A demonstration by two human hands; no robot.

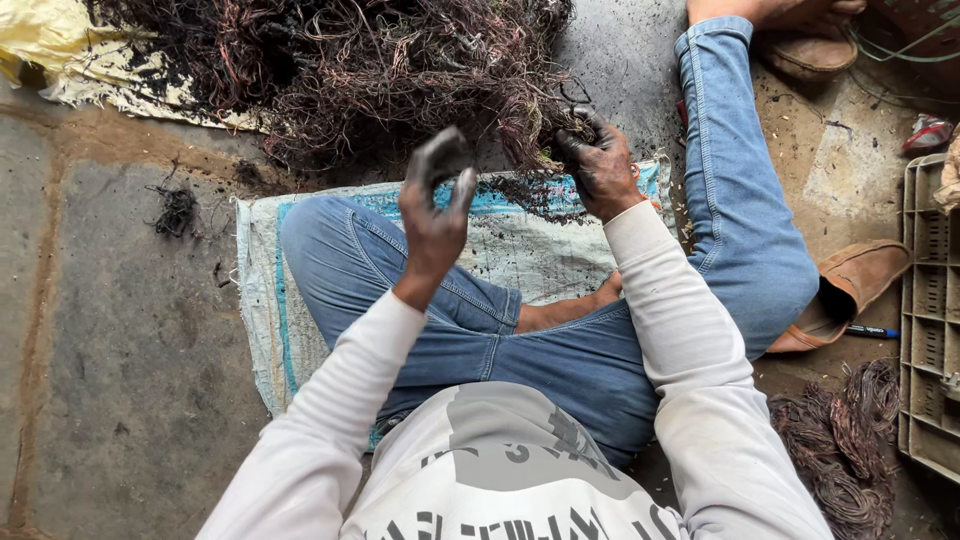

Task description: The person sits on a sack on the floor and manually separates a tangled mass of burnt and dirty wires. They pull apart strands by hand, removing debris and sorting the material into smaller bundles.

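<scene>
Looking at the head view: right hand (600,165) is closed into the near edge of the tangled wire pile (380,75) on the floor ahead of my crossed legs, fingers pinching a clump. Left hand (435,205) is raised clear of it, fingers curled half open, apparently empty, though its palm faces away. I'd expect the wire to be light, springy and snaggy: strands interlock, so a clump drags its neighbours. Best hold is a loose edge tuft. A sorted coil bundle (840,440) lies beside the grey crate (930,310).

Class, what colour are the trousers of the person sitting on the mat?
Blue denim trousers, seen best in the head view.
</scene>
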